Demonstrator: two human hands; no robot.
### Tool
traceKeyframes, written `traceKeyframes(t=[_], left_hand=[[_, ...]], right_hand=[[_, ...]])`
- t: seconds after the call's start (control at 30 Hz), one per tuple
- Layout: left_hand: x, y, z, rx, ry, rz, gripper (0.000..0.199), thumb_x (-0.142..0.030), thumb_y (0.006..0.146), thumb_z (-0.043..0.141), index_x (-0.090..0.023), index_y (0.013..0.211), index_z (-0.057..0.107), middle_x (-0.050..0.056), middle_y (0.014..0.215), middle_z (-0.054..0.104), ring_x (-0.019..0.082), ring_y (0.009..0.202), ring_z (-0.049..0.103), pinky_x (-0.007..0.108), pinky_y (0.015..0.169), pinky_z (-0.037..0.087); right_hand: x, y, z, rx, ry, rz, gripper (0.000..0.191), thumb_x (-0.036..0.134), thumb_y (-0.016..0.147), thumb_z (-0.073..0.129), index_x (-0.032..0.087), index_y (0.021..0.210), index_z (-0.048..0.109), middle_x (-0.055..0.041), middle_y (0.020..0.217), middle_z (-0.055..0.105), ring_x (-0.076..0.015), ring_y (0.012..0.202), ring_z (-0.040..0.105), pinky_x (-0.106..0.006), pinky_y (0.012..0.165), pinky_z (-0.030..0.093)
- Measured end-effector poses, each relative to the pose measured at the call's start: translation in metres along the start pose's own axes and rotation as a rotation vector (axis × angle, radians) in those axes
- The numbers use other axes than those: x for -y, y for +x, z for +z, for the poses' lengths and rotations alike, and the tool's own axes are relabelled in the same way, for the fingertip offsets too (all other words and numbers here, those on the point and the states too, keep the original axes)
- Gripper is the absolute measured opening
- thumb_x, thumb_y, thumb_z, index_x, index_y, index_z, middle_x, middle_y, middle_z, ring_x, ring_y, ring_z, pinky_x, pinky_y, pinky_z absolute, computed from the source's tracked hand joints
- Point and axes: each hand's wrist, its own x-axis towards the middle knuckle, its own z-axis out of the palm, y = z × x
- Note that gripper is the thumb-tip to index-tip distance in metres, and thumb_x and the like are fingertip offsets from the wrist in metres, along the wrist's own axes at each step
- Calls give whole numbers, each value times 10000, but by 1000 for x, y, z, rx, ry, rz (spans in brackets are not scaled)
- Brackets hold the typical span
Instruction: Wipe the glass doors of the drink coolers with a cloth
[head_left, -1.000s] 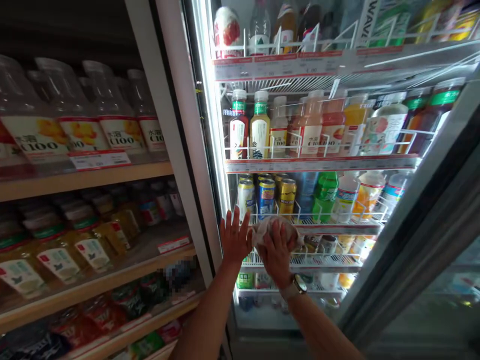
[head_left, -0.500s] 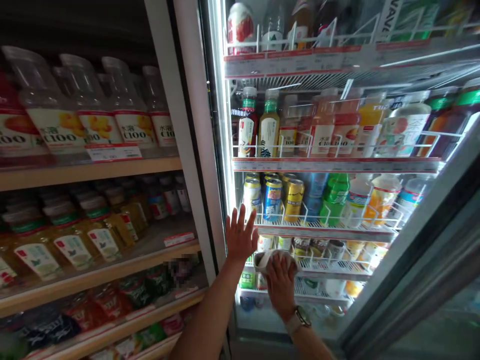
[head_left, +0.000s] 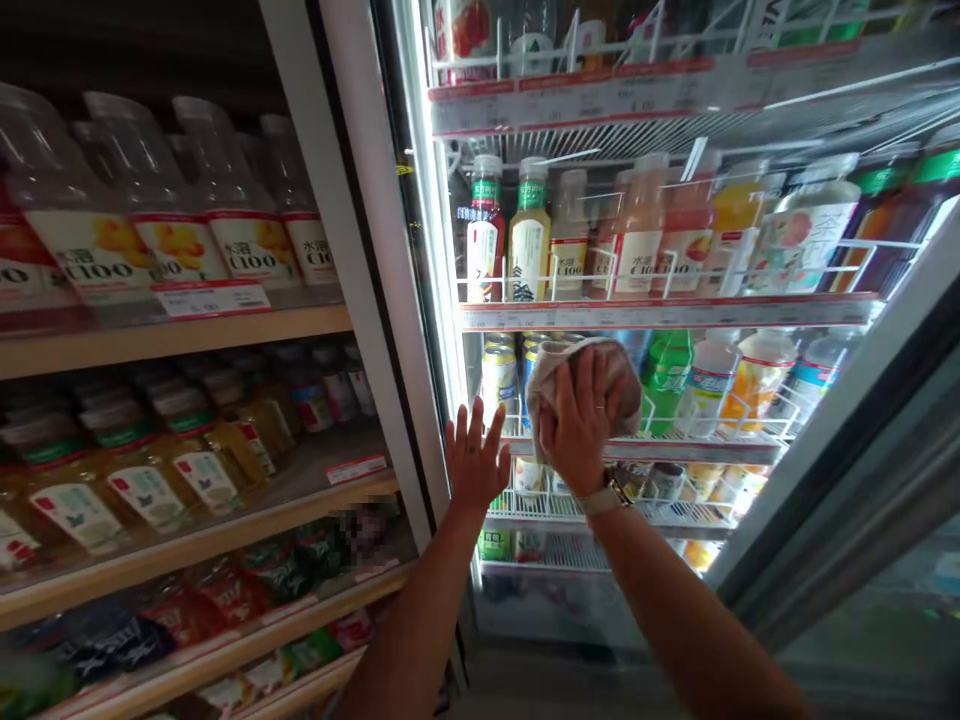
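My right hand [head_left: 577, 422] presses a crumpled grey-white cloth [head_left: 619, 385] flat against the glass door of a lit drinks fridge [head_left: 555, 600]. The cloth covers part of the row of cans and bottles behind the glass. A watch sits on my right wrist. To its left, my left hand [head_left: 474, 455] rests on the glass near the door's white frame, with fingers spread and nothing in them.
Inside the fridge, wire shelves with red price strips hold bottled drinks [head_left: 529, 230] and cans [head_left: 499, 380]. Left of the white frame [head_left: 367, 250], wooden shelves hold C100 juice bottles [head_left: 180, 220] and other bottled drinks [head_left: 146, 490].
My right hand has slid up the glass with the cloth, from the lower wire shelf to the row of cans. My left hand stays almost in place.
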Motion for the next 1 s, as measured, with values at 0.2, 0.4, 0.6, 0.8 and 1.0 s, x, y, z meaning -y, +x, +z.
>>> traceKeyframes(t=[0.2, 0.4, 0.6, 0.8, 1.0], left_hand=[[2, -28, 0, 42, 22, 26, 597, -318, 964, 395, -217, 1530, 235, 108, 1556, 338, 251, 1487, 195, 456, 1210, 199], [7, -69, 9, 78, 62, 73, 639, -385, 924, 489, -221, 1513, 304, 116, 1537, 377, 275, 1474, 247, 457, 1213, 181], [7, -70, 11, 70, 55, 80, 633, -404, 908, 511, -226, 1495, 355, 117, 1514, 424, 274, 1461, 286, 459, 1203, 203], [-1, -45, -8, 14, -42, 45, 585, -294, 938, 451, -233, 1506, 324, 111, 1496, 457, 252, 1441, 330, 444, 1183, 272], [-5, 12, -11, 22, -24, 21, 614, -332, 973, 375, -191, 1544, 197, 122, 1581, 310, 286, 1494, 177, 498, 1207, 194]], right_hand=[[10, -91, 4, 95, 70, -96, 352, 221, 934, 480, 236, 1248, 637, -98, 1344, 605, -268, 1456, 294, -543, 1192, 143], [7, -183, 5, 219, 126, -129, 267, 228, 933, 492, 260, 1094, 704, -70, 1147, 705, -239, 1334, 467, -483, 1199, 142], [4, -82, -3, 189, 140, -85, 403, 211, 939, 475, 245, 1326, 584, -99, 1435, 526, -281, 1446, 305, -579, 1197, 87], [4, -17, -1, 78, 107, -23, 499, 213, 947, 449, 218, 1446, 457, -116, 1549, 381, -305, 1482, 223, -630, 1181, 113], [2, -116, 6, 164, 96, -74, 443, 227, 935, 475, 242, 1371, 551, -110, 1420, 548, -298, 1430, 342, -573, 1179, 173]])
